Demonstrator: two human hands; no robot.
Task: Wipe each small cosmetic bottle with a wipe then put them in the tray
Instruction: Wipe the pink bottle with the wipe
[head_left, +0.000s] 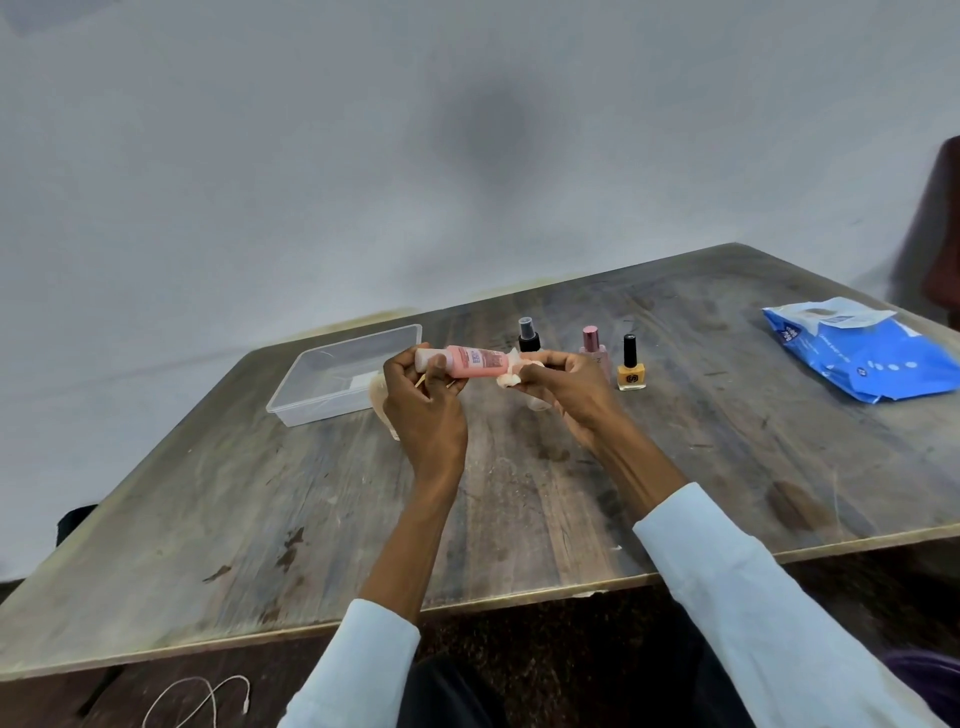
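Two hands up over the table (519, 493): left hand (423, 410) gripping pink tube (475, 362), right hand (569, 387) pinching wipe (511, 375) on its end.

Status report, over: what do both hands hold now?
Left hand grips pink bottle. Right hand pinches wipe at its end. Tray holds no bottles yet. Nothing in the way.

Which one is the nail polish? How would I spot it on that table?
Look at the far side of the wooden table, between the clear tray and the blue wipes pack. Three small bottles stand there in a row. The nail polish is the rightmost: squat yellow glass with a tall black cap.
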